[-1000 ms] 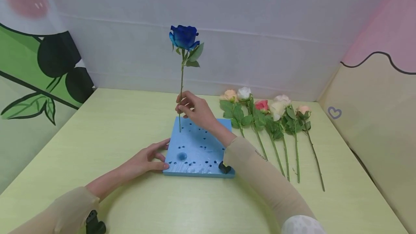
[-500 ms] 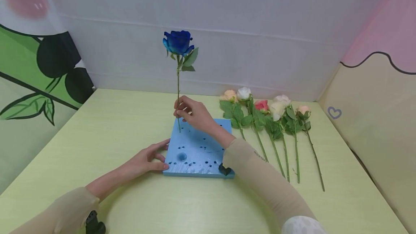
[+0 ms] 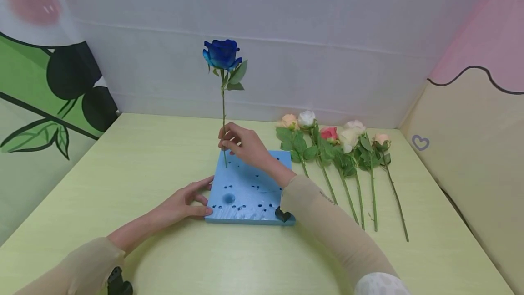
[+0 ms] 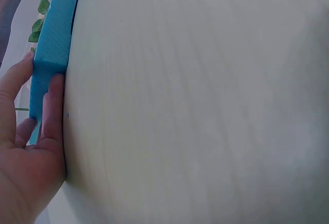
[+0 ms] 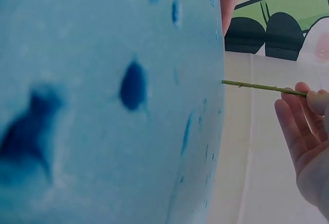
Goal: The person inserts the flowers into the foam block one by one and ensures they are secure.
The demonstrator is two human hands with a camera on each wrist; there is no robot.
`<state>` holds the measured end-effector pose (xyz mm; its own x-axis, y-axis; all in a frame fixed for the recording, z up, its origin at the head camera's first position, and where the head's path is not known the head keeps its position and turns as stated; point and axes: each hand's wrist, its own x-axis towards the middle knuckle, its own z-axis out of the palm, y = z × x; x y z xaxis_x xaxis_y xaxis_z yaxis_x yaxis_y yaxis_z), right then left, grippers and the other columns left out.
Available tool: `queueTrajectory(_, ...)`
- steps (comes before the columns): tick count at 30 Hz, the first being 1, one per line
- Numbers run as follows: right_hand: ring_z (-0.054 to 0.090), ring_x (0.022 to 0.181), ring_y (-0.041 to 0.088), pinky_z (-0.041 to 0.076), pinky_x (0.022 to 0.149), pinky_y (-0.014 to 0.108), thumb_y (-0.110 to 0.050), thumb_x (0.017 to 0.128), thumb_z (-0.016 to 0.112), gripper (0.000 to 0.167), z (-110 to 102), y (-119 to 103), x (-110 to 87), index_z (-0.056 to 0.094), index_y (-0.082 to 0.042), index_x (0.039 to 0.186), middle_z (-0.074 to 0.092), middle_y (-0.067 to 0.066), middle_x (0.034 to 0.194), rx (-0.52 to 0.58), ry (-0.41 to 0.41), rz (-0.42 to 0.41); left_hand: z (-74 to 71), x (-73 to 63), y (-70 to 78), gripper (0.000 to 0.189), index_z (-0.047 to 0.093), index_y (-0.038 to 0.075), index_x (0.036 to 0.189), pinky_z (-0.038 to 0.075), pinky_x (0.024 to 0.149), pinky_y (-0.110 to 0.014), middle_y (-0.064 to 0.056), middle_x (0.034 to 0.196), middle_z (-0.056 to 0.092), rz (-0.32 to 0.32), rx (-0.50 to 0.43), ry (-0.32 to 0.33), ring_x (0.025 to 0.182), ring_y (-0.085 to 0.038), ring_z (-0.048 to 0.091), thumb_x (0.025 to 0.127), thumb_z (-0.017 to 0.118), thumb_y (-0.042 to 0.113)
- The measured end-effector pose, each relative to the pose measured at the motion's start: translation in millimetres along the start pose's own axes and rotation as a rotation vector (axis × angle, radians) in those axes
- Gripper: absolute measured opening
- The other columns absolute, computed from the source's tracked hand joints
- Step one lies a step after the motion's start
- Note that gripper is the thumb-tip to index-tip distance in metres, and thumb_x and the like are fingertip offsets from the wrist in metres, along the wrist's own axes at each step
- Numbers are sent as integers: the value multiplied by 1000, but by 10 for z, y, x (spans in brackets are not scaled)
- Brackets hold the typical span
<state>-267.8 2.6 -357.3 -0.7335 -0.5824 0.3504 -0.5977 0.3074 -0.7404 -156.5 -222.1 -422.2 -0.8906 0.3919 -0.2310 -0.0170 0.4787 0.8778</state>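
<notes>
In the head view a blue rose [image 3: 223, 54] stands nearly upright, leaning slightly left. My right hand [image 3: 245, 144] pinches its green stem [image 5: 257, 86] between thumb and fingers, low down. The stem's bottom end meets the upper left of a light-blue foam block [image 3: 245, 195]; how deep it sits I cannot tell. Small holes and one wider round dent mark the block's top. My left hand [image 3: 178, 204] rests against the block's left side, its thumb at the near left corner and its fingers along the edge. In the left wrist view these fingers [image 4: 54, 106] lie fairly straight.
To the block's right, several loose roses lie side by side, among them a peach rose [image 3: 288, 121], a white rose [image 3: 306, 118] and a red rose [image 3: 329, 133]. Behind the pale table [image 3: 163, 144] rises a light cloth wall [image 3: 327, 22].
The right hand and the blue rose have moved slightly left and down. The rose's head now leans left, while its stem end stays at the same spot. The left hand and block have held still.
</notes>
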Motion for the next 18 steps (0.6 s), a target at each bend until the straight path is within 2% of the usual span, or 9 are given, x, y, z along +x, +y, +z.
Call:
queueTrajectory(7, 72, 92, 28, 57, 71, 21, -11, 101, 55, 15, -7, 9, -4, 57, -3, 114, 72, 10, 103, 5, -10, 13, 5, -5, 13, 87, 25, 24, 158, 49, 87, -23, -13, 153, 39, -4, -4, -1, 107, -21, 61, 87, 75, 35)
queueTrajectory(18, 72, 92, 28, 57, 71, 20, -11, 101, 55, 14, -12, 3, 0, 58, -4, 112, 72, 10, 103, 8, -22, 7, 7, -5, 25, 88, 25, 24, 158, 48, 89, -24, -13, 153, 39, -8, -3, 0, 107, -21, 61, 87, 75, 35)
